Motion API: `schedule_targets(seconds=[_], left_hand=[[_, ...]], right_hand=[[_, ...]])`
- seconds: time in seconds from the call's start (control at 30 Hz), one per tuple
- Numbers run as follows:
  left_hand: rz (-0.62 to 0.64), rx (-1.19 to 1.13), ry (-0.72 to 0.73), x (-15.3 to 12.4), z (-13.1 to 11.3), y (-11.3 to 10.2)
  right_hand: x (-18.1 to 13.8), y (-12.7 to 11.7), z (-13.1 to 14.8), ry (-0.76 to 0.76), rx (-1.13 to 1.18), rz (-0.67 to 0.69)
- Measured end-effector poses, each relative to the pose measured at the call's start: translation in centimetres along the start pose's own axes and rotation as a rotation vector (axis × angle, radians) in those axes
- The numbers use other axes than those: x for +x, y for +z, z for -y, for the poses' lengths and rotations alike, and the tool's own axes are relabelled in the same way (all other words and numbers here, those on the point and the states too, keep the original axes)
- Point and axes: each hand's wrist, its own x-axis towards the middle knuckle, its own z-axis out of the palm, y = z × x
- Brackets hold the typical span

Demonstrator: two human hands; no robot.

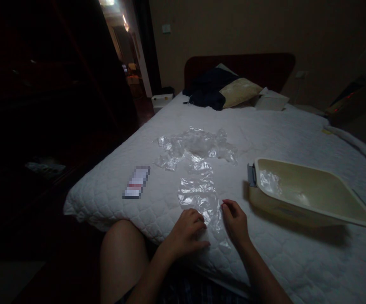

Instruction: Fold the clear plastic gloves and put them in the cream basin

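- While I sat at the near edge of the bed (pixel 296 261), both hands were at a clear plastic bag (pixel 200 196) lying flat on the quilt close to that edge.
- Left hand (pixel 187 231): fingers half curled, lying on the bag's near left part, pressing rather than gripping, nothing closed inside them.
- Right hand (pixel 235 221): fingertips (pixel 226 205) drawn together at the bag's right edge, touching it; couldn't tell if they actually pinched the film.
- Bag ran between the two hands, its far end pointing toward the middle of the bed.
- Pile of crumpled clear bags (pixel 195 145) sat further in, toward the bed's middle, just beyond my bag.
- Beige tray (pixel 315 169) stood right of the hands, apart from them, with one scrap of plastic (pixel 269 181) in its left end.
- Small flat packet (pixel 136 182), blurred, lay near the left edge.
- Pillow (pixel 239 92) and dark clothes (pixel 208 88) were at the head end.
- Bare knee (pixel 122 253) stuck up against the near left corner.
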Motion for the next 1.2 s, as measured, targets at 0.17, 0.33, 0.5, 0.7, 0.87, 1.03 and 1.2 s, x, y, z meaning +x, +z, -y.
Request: schedule_targets(seconds=[0.17,0.33,0.5,0.7,0.87,1.03,1.2], left_hand=[[0.111,0.099,-0.058,0.0,-0.7,-0.5],[0.179,0.094,-0.076,0.0,-0.9,-1.2],[0.181,-0.036,-0.082,-0.6,-1.2,-2.4],[0.195,-0.243,-0.103,-0.9,-1.8,-3.8],[-0.037,-0.321,-0.259,-0.4,-0.3,-3.1],[-0.364,-0.272,-0.476,-0.3,2.9,-2.3],[-0.635,-0.566,-0.74,0.2,5.9,-2.4]], right_hand=[[0.0,0.0,0.4,0.005,-0.005,0.008],[-0.1,-0.1,0.6,0.003,-0.009,0.011],[-0.1,0.0,0.5,0.01,-0.016,0.011],[-0.1,0.0,0.2,0.013,-0.018,0.011],[-0.2,0.0,0.3,0.018,-0.019,0.017],[0.4,-0.3,0.2,0.041,-0.031,0.006],[2.5,-0.6,-0.6,0.181,0.058,0.065]])
